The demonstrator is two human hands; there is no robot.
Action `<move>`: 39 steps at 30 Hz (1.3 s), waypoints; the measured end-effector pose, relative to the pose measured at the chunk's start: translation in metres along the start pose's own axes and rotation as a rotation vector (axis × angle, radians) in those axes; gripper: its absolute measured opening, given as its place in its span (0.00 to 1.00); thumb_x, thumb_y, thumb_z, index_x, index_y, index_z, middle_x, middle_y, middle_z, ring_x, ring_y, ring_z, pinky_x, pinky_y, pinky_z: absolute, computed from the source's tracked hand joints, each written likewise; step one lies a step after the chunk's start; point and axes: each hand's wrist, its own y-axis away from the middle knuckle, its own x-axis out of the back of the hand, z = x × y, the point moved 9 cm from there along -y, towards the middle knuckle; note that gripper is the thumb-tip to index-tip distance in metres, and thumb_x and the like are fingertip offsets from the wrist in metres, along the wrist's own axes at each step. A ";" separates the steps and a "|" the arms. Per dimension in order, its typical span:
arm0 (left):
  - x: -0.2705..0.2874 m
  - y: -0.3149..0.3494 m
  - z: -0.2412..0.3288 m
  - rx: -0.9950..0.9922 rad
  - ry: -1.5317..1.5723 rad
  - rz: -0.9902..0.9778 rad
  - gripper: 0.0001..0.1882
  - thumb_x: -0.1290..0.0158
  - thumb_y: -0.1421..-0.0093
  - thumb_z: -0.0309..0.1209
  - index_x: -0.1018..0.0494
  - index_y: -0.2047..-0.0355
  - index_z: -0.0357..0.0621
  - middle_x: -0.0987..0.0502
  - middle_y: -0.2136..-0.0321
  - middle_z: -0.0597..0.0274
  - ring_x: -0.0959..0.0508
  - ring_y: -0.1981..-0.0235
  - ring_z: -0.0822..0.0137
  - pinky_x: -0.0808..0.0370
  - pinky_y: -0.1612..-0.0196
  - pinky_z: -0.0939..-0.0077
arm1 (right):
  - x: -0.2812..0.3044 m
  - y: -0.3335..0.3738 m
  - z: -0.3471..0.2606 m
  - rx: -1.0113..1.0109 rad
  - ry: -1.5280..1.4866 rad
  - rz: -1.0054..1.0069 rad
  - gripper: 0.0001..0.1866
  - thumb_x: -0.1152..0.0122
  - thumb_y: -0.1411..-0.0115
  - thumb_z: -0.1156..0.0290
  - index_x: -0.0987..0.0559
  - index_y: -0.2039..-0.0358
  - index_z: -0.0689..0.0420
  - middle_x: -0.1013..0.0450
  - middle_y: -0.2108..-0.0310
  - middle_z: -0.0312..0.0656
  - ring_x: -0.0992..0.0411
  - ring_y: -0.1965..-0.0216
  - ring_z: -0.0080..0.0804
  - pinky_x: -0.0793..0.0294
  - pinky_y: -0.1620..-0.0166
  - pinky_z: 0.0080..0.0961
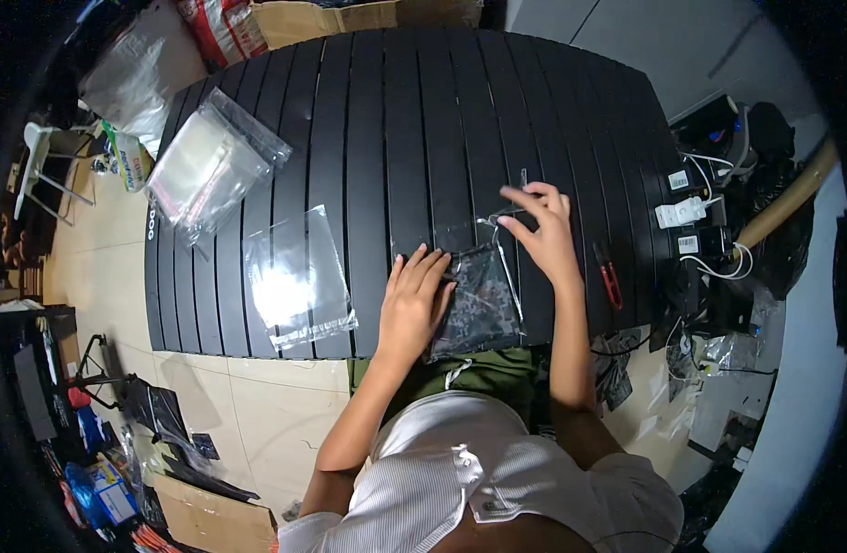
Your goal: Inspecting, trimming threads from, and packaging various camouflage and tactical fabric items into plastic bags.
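A dark grey camouflage-patterned pouch [479,311] lies at the table's near edge, inside what looks like a clear plastic sleeve. My left hand [411,305] rests on its left side, fingers stretched out, with the thumb along the fabric. Over the upper right corner, my right hand [547,234] hovers with thumb and index finger apart; the index finger is slightly blurred. A thin cord or fold of plastic shows near the right thumb, and I cannot tell whether they touch. Left of my left hand, a single clear plastic bag [306,263] lies flat, glaring with reflected light.
A pile of clear bags [205,170] sits at the far left of the black slatted table [400,120]. Red-handled snips [609,277] lie right of my right forearm. White plugs and cables [681,213] crowd the right edge. A cardboard box [327,22] stands beyond the far edge.
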 end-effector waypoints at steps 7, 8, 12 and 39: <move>0.002 0.002 -0.002 0.014 0.017 0.007 0.18 0.47 0.46 0.31 0.31 0.54 0.42 0.29 0.54 0.58 0.34 0.47 0.59 0.41 0.43 0.58 | 0.043 -0.002 0.034 -0.049 0.168 0.246 0.05 0.40 0.49 0.71 0.21 0.72 0.57 0.29 0.71 0.39 0.33 0.67 0.34 0.33 0.63 0.26; 0.002 0.003 -0.003 0.010 0.019 0.006 0.19 0.47 0.46 0.31 0.31 0.54 0.42 0.29 0.54 0.57 0.34 0.47 0.58 0.41 0.43 0.58 | 0.054 0.001 0.045 -0.135 0.145 0.313 0.05 0.41 0.48 0.71 0.21 0.72 0.57 0.28 0.71 0.39 0.31 0.68 0.31 0.32 0.64 0.25; 0.015 -0.002 0.003 0.032 0.071 0.043 0.21 0.45 0.47 0.31 0.32 0.52 0.42 0.30 0.52 0.54 0.36 0.45 0.53 0.43 0.42 0.57 | 0.072 0.017 0.054 -0.471 -0.156 0.349 0.07 0.44 0.45 0.73 0.22 0.69 0.62 0.26 0.70 0.36 0.29 0.72 0.21 0.30 0.67 0.17; 0.025 0.288 -0.280 1.064 0.330 -0.076 0.17 0.46 0.52 0.22 0.26 0.59 0.41 0.22 0.67 0.53 0.22 0.69 0.61 0.26 0.66 0.75 | -0.019 0.031 0.037 -0.492 -0.531 -0.195 0.14 0.51 0.38 0.67 0.25 0.56 0.59 0.28 0.59 0.36 0.31 0.63 0.19 0.33 0.63 0.14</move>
